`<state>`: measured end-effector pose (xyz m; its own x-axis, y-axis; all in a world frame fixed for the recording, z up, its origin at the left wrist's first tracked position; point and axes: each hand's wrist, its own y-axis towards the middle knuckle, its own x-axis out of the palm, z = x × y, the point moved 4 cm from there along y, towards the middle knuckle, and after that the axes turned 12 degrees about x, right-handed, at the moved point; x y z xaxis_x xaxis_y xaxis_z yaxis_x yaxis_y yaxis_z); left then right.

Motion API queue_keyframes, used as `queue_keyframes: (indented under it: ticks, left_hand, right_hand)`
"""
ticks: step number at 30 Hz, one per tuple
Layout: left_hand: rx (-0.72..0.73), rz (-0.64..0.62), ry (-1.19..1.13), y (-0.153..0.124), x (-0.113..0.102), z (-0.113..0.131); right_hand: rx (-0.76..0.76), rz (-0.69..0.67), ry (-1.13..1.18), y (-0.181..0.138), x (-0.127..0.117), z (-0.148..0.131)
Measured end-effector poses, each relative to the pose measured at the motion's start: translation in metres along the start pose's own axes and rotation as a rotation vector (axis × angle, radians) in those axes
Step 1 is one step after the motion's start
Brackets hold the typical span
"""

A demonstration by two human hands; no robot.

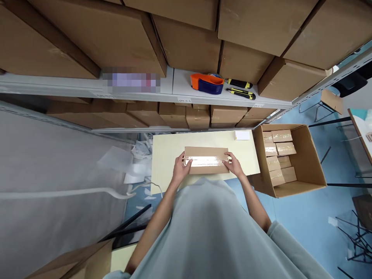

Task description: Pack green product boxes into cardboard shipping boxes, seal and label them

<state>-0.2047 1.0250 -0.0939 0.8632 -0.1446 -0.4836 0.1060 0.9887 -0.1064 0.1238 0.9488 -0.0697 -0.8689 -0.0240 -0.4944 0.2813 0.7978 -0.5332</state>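
A flat brown cardboard box (207, 169) lies on the pale yellow table (168, 145) in front of me, with a strip of shiny clear tape along its top. My left hand (181, 169) grips its left end, thumb on top and fingers around the edge. At the opposite end my right hand (233, 164) holds it the same way. Near the table's back right lies a small white box (242, 135). The undersides of the held box and some fingertips are hidden.
Right of the table, a large open carton (309, 170) contains several small taped boxes. An orange and blue tape dispenser (207, 83) and yellow-black utility knives (240, 93) rest on the shelf (180, 93) above. Cardboard boxes fill the shelving. Crumpled plastic (142, 149) lies left.
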Motion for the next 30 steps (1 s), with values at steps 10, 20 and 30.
queue_keyframes:
  ticks: [10,20,30]
  left_hand:
    - [-0.271,0.071,-0.325,0.016,0.003,-0.015]
    - [-0.213,0.027,-0.21,0.012,-0.002,-0.009]
    - [0.403,0.029,0.203,0.099,-0.034,0.116]
  right_hand:
    - [-0.009,0.039,0.007,0.006,0.005,-0.003]
    - [-0.056,-0.013,-0.056,0.002,-0.005,-0.021]
    - [-0.256,0.234,-0.324,0.03,-0.036,-0.133]
